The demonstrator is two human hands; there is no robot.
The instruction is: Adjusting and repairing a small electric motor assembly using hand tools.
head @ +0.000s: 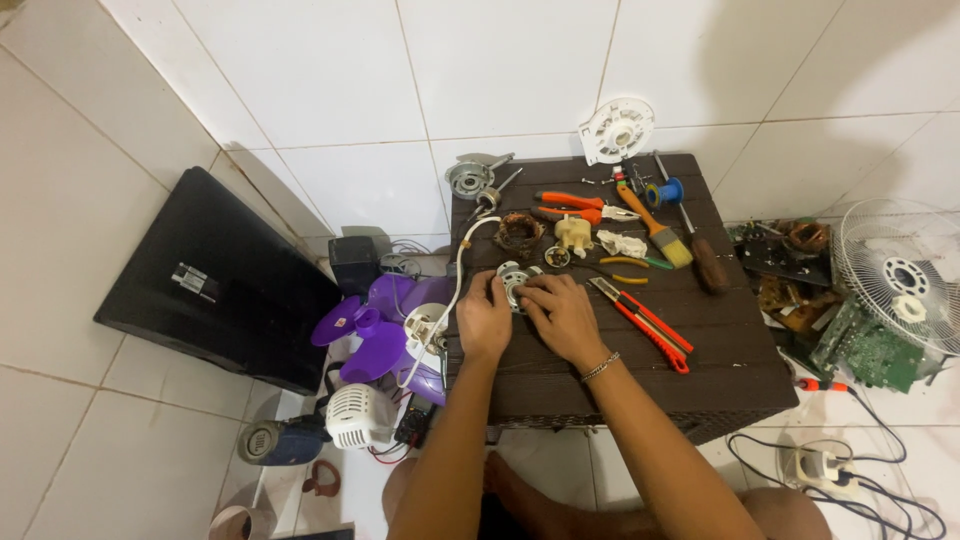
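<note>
Centrally, the left hand (484, 322) and right hand (562, 315) pinch a round metal motor housing (515, 281) between curled fingertips on the dark brown table (620, 385). An orange utility knife (645, 321) lies just right; orange pliers (580, 207) lie farther back.

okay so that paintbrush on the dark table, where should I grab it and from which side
Take the paintbrush by its orange handle, the slim upper part nearest the blue spool. It lies flat on the dark table, bristles pointing toward you, so probably come from above with fingers across the handle. The right hand is closer; the screwdriver lies close on its right.
</note>
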